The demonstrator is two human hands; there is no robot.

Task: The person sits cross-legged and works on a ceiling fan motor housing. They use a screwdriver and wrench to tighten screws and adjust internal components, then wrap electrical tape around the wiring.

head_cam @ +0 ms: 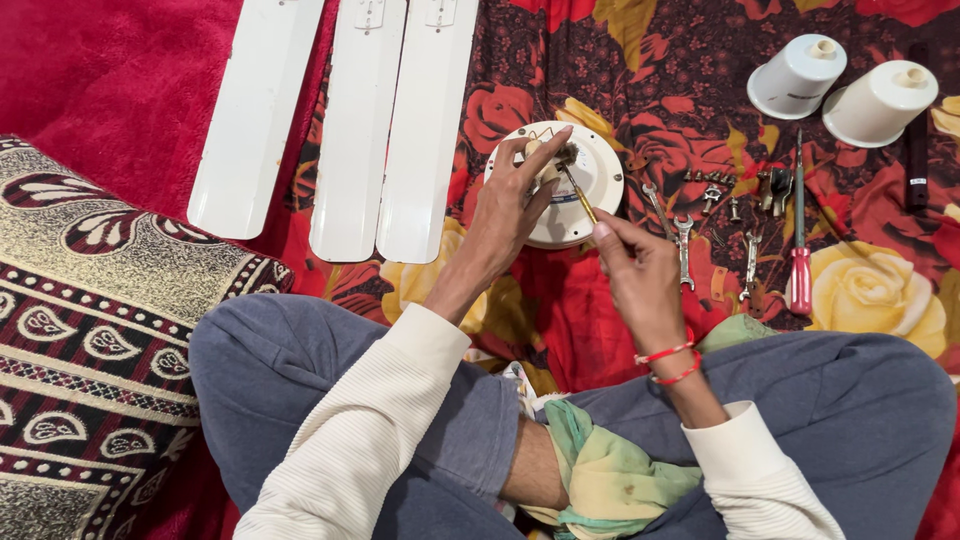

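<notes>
Left hand point(508, 205) pinches the motor point(570, 185) hub; right hand point(632, 262) grips a thin tool point(579, 195) (probably a screwdriver), working the centre; next needs steady aim

Three white fan blades point(350, 120) lie side by side ahead of me, two white cups point(840, 88) off to my right, a red-handled screwdriver point(799, 235) beside spanners point(683, 245) on the floral blanket point(880, 290).
</notes>
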